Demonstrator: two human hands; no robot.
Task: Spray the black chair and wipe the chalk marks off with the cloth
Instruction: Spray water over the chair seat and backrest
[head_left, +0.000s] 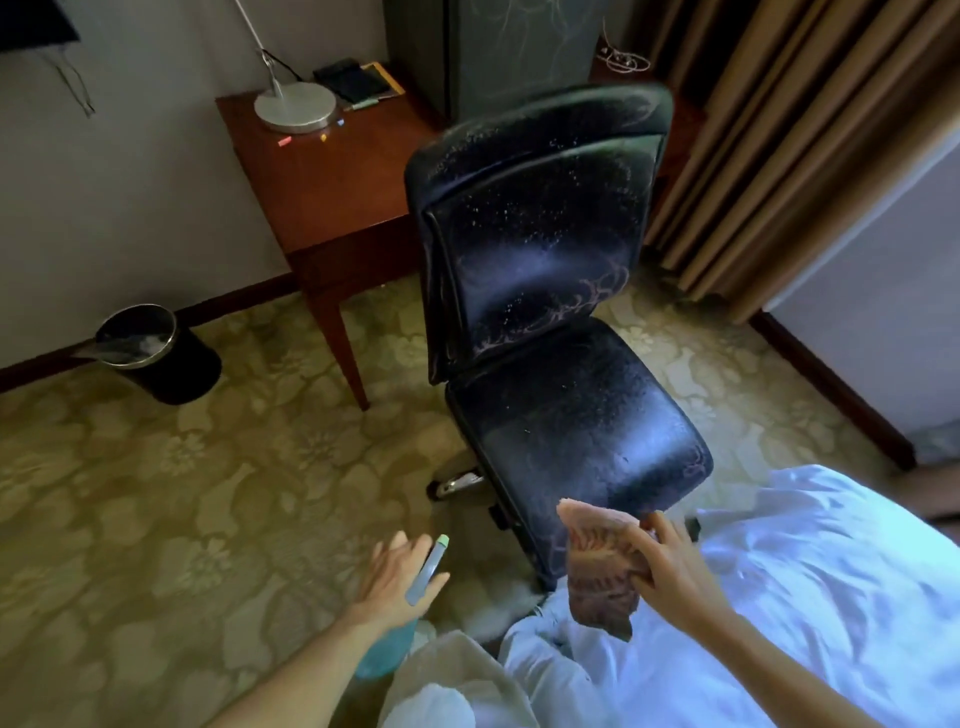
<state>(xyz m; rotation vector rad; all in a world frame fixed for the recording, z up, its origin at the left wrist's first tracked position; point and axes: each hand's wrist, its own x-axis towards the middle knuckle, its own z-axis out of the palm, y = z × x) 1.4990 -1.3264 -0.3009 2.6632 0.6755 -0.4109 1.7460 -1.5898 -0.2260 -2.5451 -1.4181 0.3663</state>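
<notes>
**Holding cloth and bottle before the black chair (571, 415)**

Pinching a crumpled pinkish cloth (597, 571) in the right hand (675, 566), just off the seat's near edge, beside the white bed (831, 597). Gripping a teal spray bottle (387, 649) in the left hand (397, 571), with the grip mostly hidden behind the hand's back. Showing droplets and pale chalk marks (582, 301) low on the backrest, with the wheeled base largely hidden.

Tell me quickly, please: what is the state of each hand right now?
Left hand: closed, holding the spray bottle near its top.
Right hand: closed, pinching the cloth.
</notes>
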